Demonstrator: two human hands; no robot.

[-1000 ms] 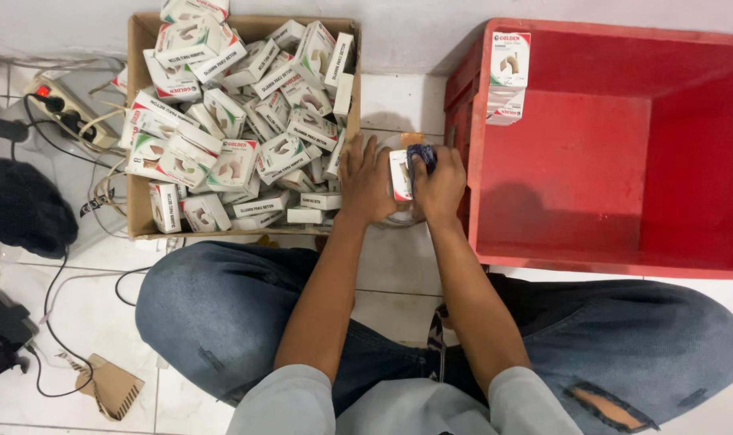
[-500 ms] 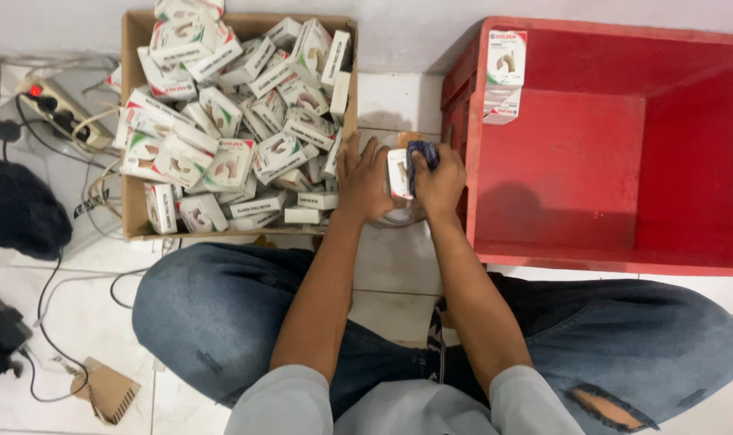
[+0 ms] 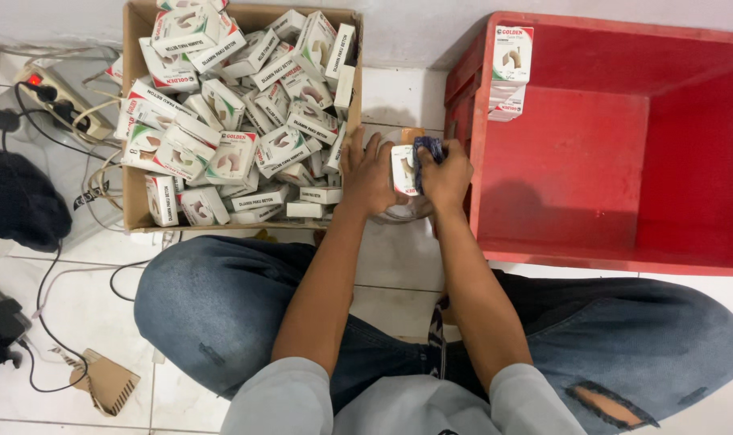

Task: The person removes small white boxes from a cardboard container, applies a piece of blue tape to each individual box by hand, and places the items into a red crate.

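Left hand (image 3: 368,176) sits just past the 3 o'clock edge of the cardboard carton (image 3: 134,129); fingers curled, not spread, wrapped round the left side of a small white box (image 3: 402,169); thumb side toward the box; palm hidden from the head camera, so exact finger contact underneath cannot be told.

Small white box upright between the two hands, at about 12 o'clock of the person's lap, over the white floor tiles (image 3: 391,266) in the gap between carton and crate; something round and pale lies under the hands, kind not legible.

Right hand (image 3: 447,173) closed round a dark blue cloth (image 3: 428,150), pressed against the right face of the small white box; fingers folded tight, no gap visible.

Carton at 10 o'clock of the hands, heaped with similar white boxes (image 3: 246,105) lying at all angles; power strip (image 3: 64,101) with cables at 9 o'clock of the carton, dark bundle (image 3: 16,201) below it.

Red crate (image 3: 624,145) at 3 o'clock of the hands, just beside the right hand; two white boxes (image 3: 510,68) stand stacked in its 11 o'clock corner; remaining floor of crate red.

Blue jeans (image 3: 221,298), legs crossed, at 6 o'clock.
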